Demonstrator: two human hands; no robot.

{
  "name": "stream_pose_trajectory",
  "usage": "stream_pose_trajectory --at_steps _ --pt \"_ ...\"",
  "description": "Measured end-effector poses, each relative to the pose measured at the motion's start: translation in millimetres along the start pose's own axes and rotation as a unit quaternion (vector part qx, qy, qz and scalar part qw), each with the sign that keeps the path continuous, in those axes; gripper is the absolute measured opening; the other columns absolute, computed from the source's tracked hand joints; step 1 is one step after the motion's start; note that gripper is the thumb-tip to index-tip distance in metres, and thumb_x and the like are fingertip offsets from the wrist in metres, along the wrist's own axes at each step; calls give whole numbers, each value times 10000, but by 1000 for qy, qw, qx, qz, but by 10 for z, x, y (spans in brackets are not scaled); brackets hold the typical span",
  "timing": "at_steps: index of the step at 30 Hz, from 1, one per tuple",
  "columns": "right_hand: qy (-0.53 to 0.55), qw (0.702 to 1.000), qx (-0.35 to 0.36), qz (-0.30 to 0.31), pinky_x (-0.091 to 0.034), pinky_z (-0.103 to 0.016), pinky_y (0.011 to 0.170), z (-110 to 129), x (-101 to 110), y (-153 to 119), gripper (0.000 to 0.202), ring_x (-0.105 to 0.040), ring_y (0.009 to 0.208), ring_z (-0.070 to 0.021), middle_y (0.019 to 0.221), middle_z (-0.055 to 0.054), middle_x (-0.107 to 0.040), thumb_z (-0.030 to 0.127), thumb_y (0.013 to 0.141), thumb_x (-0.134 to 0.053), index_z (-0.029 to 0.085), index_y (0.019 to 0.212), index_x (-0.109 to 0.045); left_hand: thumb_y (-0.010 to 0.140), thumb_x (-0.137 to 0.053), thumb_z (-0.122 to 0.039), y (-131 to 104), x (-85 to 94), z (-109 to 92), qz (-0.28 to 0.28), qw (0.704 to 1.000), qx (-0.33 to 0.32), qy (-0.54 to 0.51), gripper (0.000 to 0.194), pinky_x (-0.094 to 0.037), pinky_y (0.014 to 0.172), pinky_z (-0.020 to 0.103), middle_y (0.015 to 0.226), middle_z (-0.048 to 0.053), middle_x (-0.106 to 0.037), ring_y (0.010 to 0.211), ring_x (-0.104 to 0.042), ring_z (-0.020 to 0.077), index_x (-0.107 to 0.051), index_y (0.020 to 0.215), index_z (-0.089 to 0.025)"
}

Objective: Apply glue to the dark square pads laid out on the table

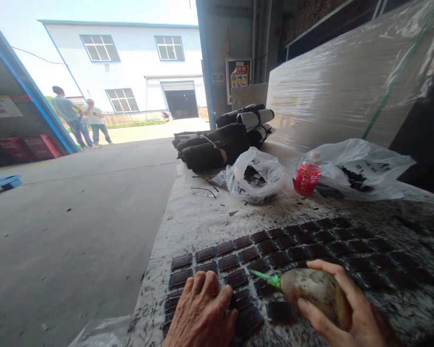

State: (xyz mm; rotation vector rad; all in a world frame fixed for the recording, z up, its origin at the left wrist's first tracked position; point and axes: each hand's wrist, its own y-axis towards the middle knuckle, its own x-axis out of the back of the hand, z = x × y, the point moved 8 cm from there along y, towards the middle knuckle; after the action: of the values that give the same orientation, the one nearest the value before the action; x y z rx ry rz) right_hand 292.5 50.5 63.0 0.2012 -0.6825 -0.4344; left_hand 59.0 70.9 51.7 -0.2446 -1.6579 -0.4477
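Note:
My right hand [347, 299] is wrapped round a stained, rounded squeeze bottle [311, 291] with a green nozzle [271, 278]. The nozzle points left, above the rows of small dark rectangular pieces [228, 262] laid out on the table. Each piece has a brownish middle and a darker edge. Down on the left end of the rows rests my left hand [204, 311], its fingers bent and slightly apart, with the fingertips touching or just over the pieces. No object shows in it. Some pieces beneath both hands are hidden.
Behind the rows stand an open plastic bag [258, 176] of dark scraps, a red-labelled drink bottle [308, 174] and another plastic bag [369, 168]. Black rolls [217, 140] lie at the table's far end. A film-wrapped stack [332, 82] rises at right. Two people [72, 113] stand outside.

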Motion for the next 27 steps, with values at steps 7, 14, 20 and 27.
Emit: stream_pose_trajectory --at_steps 7,14,20,27 --pt "18 1000 1 3 -470 -306 780 -65 -15 7 377 -620 896 -209 1004 -22 -641 441 717 -526 249 1041 -509 826 -442 -185 17 42 -128 -23 1000 -19 5 175 -404 830 426 992 58 -494 924 -444 246 -570 924 -252" --pt "34 999 25 -5 -433 -307 820 -16 -65 -8 348 -598 934 -211 1015 -25 -631 382 706 -546 237 1021 -510 801 -480 -201 162 -62 -274 -7 1000 -18 17 331 -417 793 436 982 66 -506 871 -447 256 -541 1106 -313" --pt "52 998 27 8 -427 -315 831 10 -77 -5 350 -597 943 -214 1003 -21 -635 371 692 -548 241 1015 -514 775 -491 -168 238 -162 -317 8 1000 -14 19 395 -397 843 462 1004 72 -497 924 -433 268 -524 1143 -307" --pt "50 999 7 5 -434 -322 808 -67 -66 -1 357 -598 901 -207 987 -17 -627 392 699 -537 241 1022 -509 784 -484 -176 265 -161 -329 26 1000 -16 6 354 -383 876 471 1045 70 -471 978 -416 274 -534 1116 -286"
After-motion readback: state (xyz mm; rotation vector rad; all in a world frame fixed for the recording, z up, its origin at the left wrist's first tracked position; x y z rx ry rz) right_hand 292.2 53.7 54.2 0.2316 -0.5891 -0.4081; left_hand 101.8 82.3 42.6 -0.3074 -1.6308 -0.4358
